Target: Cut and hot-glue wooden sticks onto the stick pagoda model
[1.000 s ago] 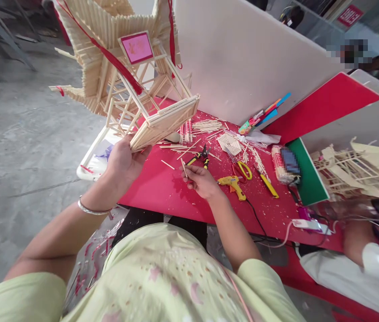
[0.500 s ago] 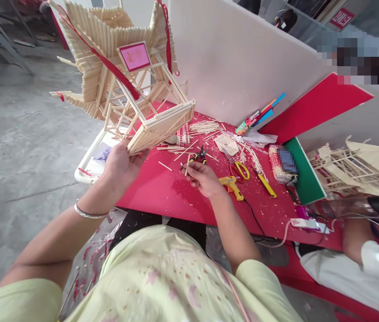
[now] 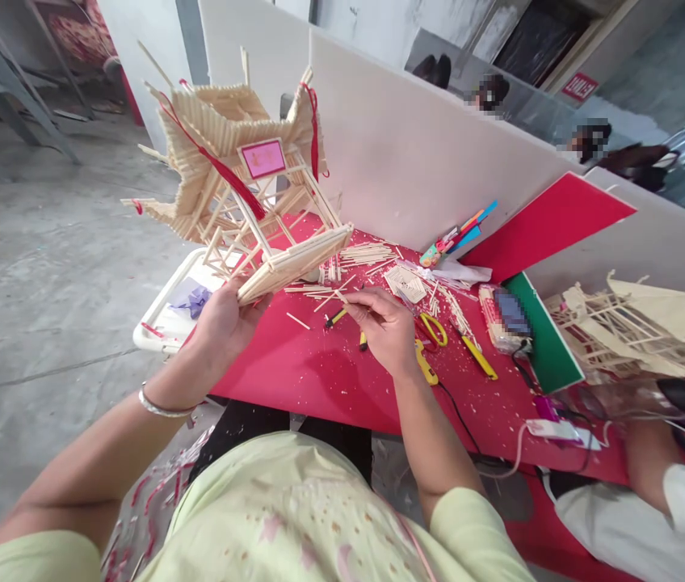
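My left hand [image 3: 230, 323] grips the base of a pavilion model [image 3: 294, 257] made of thin wooden sticks, holding it tilted above the table's left part. Red tassels [image 3: 239, 187] hang from its roof corners, and a pink plaque [image 3: 262, 158] sits under the eaves. My right hand [image 3: 386, 327] is closed in a pinch just right of the model's base, on a short wooden stick [image 3: 341, 297] that shows only at its tip. Beneath that hand lie pliers [image 3: 336, 318], partly covered. A yellow glue gun [image 3: 425, 365] rests beside it, also half hidden.
Scissors with yellow handles [image 3: 434, 330], a yellow cutter [image 3: 479, 359] and loose sticks [image 3: 370, 254] lie on the red table [image 3: 318, 380]. A white tray [image 3: 152, 319] stands left. Rightward are a green board [image 3: 545, 335], another stick model [image 3: 639, 323] and a co-worker's arm [image 3: 649, 457].
My right hand has risen toward the model's base, its back now turned up, covering more of the pliers and glue gun. The view has shifted, and the pavilion model appears slightly lower.
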The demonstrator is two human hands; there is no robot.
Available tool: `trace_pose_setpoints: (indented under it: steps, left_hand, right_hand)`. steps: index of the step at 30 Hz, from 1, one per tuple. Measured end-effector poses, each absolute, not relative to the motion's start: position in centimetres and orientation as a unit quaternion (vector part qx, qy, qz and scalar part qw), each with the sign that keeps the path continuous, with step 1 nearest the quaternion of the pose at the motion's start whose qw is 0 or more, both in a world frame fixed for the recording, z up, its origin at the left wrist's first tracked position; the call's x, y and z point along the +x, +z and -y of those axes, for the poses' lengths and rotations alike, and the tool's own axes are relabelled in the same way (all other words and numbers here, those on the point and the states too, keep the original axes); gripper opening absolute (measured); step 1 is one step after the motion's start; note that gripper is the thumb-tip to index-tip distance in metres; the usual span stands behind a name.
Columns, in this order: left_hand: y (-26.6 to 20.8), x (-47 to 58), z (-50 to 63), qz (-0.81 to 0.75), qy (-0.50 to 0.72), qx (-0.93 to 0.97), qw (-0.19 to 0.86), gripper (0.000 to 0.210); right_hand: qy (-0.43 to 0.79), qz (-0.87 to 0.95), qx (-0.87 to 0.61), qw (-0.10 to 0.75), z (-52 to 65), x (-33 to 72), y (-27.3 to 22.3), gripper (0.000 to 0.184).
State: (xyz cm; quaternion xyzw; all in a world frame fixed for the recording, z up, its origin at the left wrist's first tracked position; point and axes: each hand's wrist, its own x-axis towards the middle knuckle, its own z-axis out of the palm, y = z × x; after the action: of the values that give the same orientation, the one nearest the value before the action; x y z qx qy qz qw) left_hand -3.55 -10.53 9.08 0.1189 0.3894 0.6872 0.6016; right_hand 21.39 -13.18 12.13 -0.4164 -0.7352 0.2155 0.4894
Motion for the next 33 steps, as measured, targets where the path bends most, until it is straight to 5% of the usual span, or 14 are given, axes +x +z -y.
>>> trace_pose_setpoints:
  steps: [8, 33]
  left_hand:
    - [8.8, -3.7, 11.4, -0.374, 0.665, 0.136, 0.632, 0.013]
    - [8.5, -3.9, 12.0, -0.376, 0.648, 0.112, 0.653, 0.018]
  right_hand:
    - [-0.094, 0.864, -0.267, 0.416, 10.3, 19.3, 19.7, 0.029]
    - [-0.209, 0.878, -0.247, 0.352, 9.6, 18.9, 20.6, 0.039]
